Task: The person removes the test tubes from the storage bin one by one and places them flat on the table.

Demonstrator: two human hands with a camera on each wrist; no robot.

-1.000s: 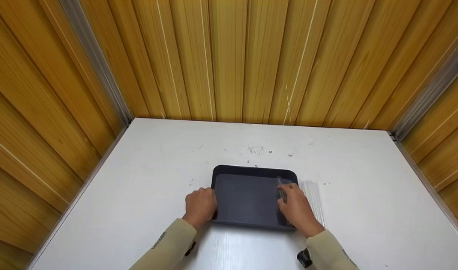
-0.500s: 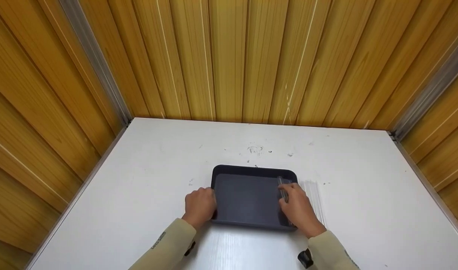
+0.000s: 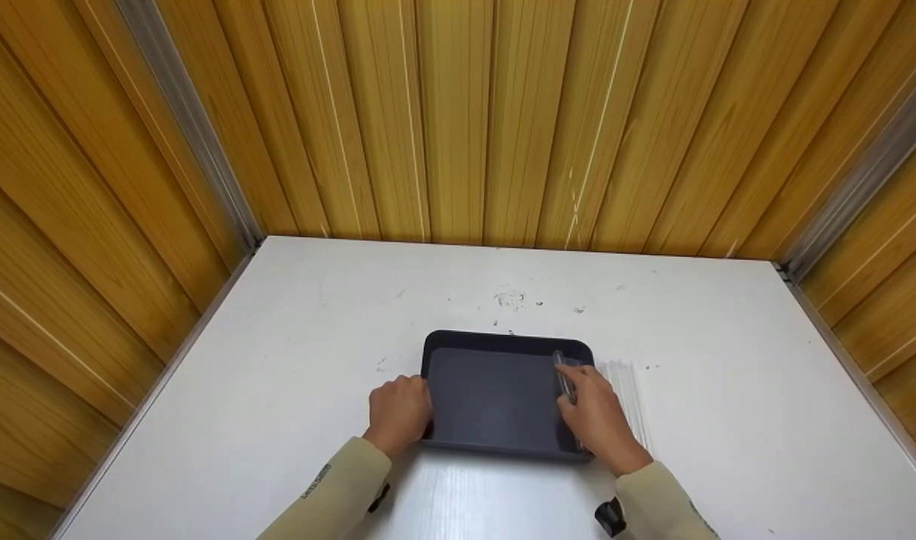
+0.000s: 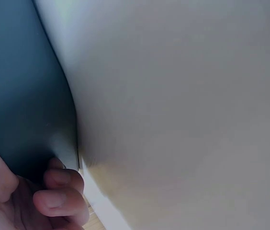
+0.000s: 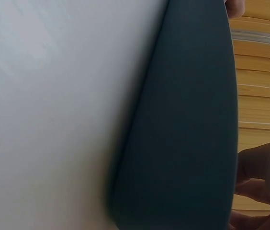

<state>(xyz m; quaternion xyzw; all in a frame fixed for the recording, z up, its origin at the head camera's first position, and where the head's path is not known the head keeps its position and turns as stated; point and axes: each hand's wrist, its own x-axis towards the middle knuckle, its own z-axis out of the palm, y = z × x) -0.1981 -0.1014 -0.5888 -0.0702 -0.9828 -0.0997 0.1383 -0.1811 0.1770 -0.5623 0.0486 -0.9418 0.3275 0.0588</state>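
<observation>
A dark grey rectangular tray (image 3: 495,397) lies on the white table between my hands. My left hand (image 3: 399,414) grips its left rim; in the left wrist view, curled fingers (image 4: 61,196) are against the tray's dark wall (image 4: 29,96). Over the tray's right side, my right hand (image 3: 596,414) holds something slim and clear like a stick (image 3: 560,362), whose far end shows beyond the fingers. In the right wrist view the tray's side wall (image 5: 183,115) hides part of that hand (image 5: 264,182), and what it holds is not plain there.
Several long clear sticks (image 3: 629,397) lie side by side on the table (image 3: 337,315), just right of the tray and partly behind my right forearm. Wood-patterned panels (image 3: 458,120) stand at the back and both sides.
Over the last second my right hand has shifted very slightly to the right, and the clear stick in it has tilted a little. The left hand and the tray stay in place.
</observation>
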